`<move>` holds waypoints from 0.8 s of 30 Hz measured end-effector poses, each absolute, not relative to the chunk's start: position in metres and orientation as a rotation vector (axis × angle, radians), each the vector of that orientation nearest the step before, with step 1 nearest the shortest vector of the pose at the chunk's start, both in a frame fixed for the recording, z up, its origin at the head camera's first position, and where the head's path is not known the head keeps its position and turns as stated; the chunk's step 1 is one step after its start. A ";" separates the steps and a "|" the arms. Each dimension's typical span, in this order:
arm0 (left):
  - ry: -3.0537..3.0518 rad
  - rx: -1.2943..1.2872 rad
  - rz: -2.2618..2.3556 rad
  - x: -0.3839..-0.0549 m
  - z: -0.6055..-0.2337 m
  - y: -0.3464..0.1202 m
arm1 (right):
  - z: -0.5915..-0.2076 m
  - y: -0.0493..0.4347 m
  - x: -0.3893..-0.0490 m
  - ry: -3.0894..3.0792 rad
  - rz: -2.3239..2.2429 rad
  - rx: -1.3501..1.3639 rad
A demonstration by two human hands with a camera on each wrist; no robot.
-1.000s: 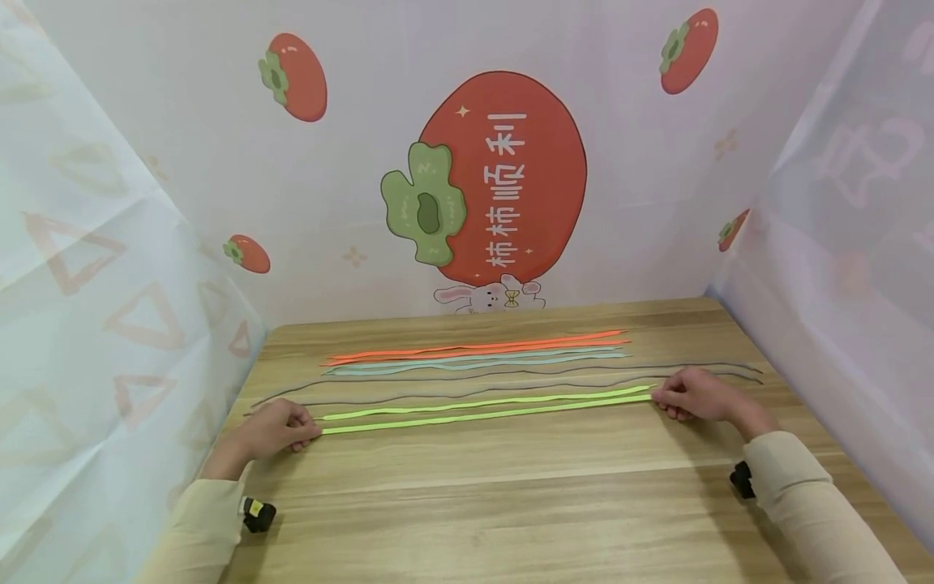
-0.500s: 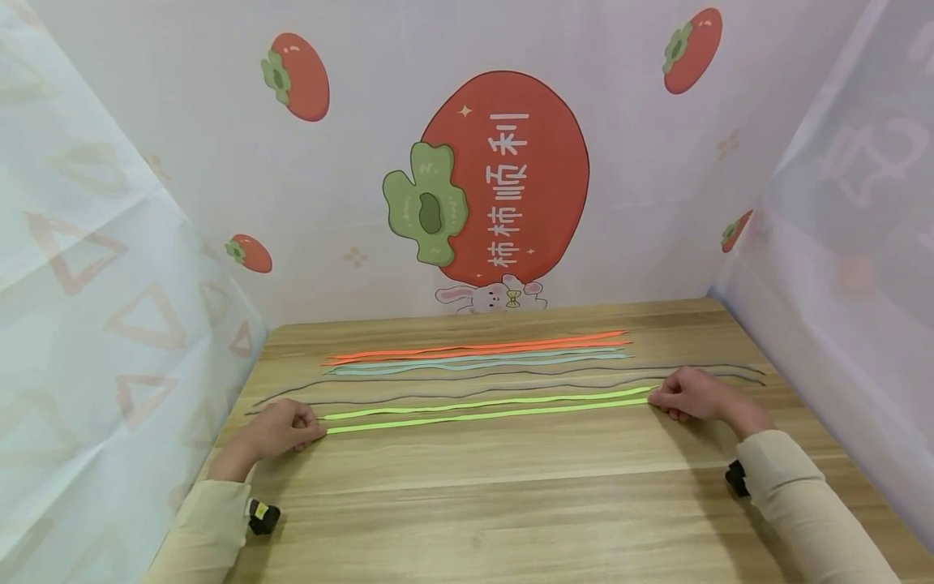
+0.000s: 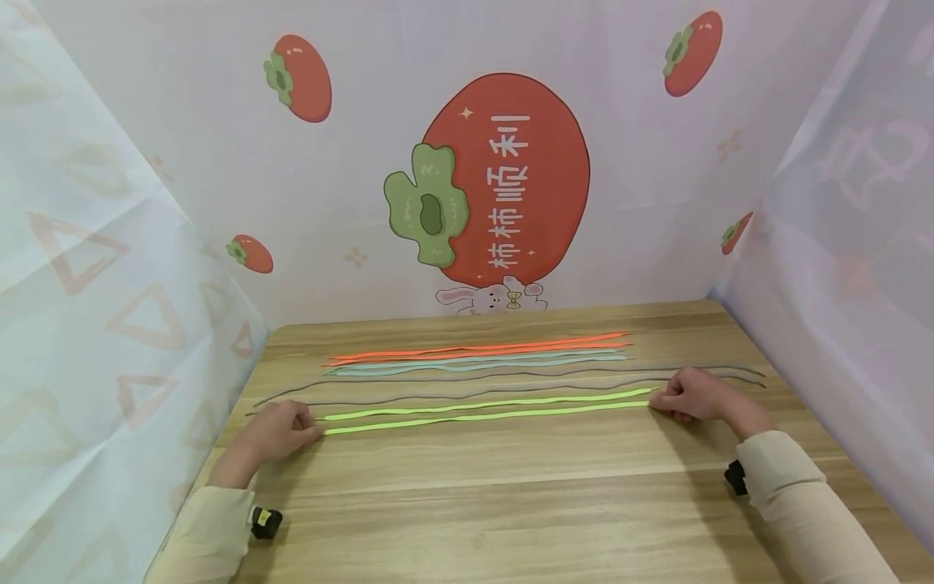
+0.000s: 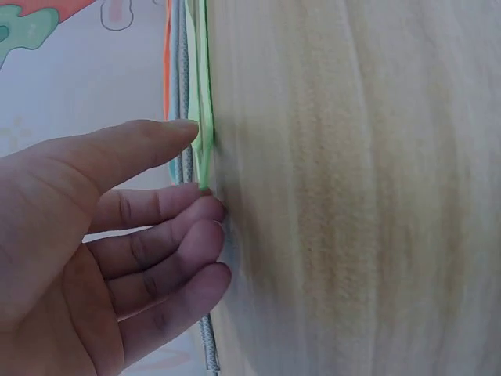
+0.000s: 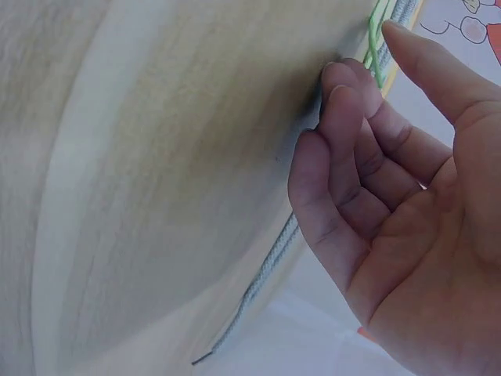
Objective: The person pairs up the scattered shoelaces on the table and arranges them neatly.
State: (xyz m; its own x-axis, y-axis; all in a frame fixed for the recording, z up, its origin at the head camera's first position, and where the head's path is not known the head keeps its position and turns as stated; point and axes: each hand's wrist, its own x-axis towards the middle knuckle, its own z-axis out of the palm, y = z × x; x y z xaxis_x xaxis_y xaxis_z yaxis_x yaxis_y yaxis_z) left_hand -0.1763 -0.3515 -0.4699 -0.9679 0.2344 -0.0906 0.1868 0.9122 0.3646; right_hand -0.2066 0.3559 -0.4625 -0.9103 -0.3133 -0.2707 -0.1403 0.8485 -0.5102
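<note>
Two flat lime-green shoelaces lie side by side across the wooden table, a rear one (image 3: 496,404) and a front one (image 3: 554,412). My left hand (image 3: 273,434) is at the front lace's left end, my right hand (image 3: 700,396) at its right end. The left wrist view shows the thumb apart from the loosely bent fingers (image 4: 160,251), with a green lace tip (image 4: 205,168) by the index fingertip. Similarly, in the right wrist view the thumb stands away from the curved fingers (image 5: 313,168), a green lace end (image 5: 377,70) between them. Neither hand visibly pinches a lace.
Behind the green pair run two longer, wavy grey laces (image 3: 438,398), passing beneath or behind both hands. Farther back lie light-blue laces (image 3: 467,367) and orange laces (image 3: 467,352). A persimmon-printed sheet (image 3: 511,195) stands at the table's (image 3: 474,503) rear edge.
The front green lace, straight between both hands earlier, now lies with a slight bend. Both hands stay near its ends, having shifted only slightly.
</note>
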 end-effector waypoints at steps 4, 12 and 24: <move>2.962 0.317 0.501 -0.174 -0.468 -0.354 | -0.457 0.356 -0.204 2.679 -0.705 -0.345; 3.018 0.373 0.451 -0.169 -0.457 -0.350 | -0.451 0.358 -0.203 2.791 -0.608 -0.318; 3.042 0.361 0.421 -0.173 -0.451 -0.321 | -0.440 0.334 -0.200 2.914 -0.424 -0.301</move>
